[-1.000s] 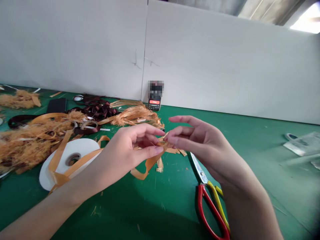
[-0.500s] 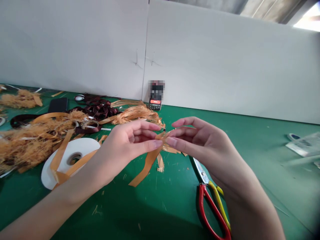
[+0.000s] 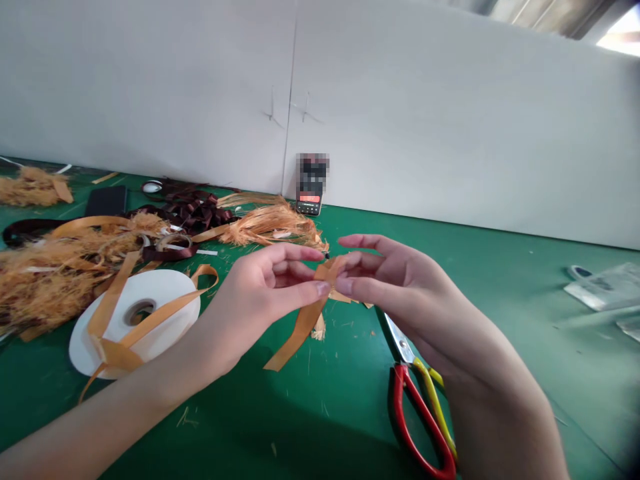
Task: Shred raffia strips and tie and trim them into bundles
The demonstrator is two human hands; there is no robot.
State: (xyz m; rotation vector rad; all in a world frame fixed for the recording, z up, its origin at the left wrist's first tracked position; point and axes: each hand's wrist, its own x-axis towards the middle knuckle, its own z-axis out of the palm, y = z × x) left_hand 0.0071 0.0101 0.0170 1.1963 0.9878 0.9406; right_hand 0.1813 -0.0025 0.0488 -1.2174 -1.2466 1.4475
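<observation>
Pinching an orange ribbon [image 3: 299, 339] above a green work table [image 3: 320, 413]: left hand [image 3: 255, 297] and right hand [image 3: 400, 283], both closed on it at the fingertips. Its fold looked like a loop, though fingers partly hid it. Nearby: red-and-yellow scissors [image 3: 400, 400], lower right; white roll [image 3: 100, 347], left; orange fringe heap [image 3: 45, 287], farther left.

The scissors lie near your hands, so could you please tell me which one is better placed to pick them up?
Probably the right hand: it sits directly above the scissors, while the left hand is farther away. Both pinch the orange ribbon.
</observation>
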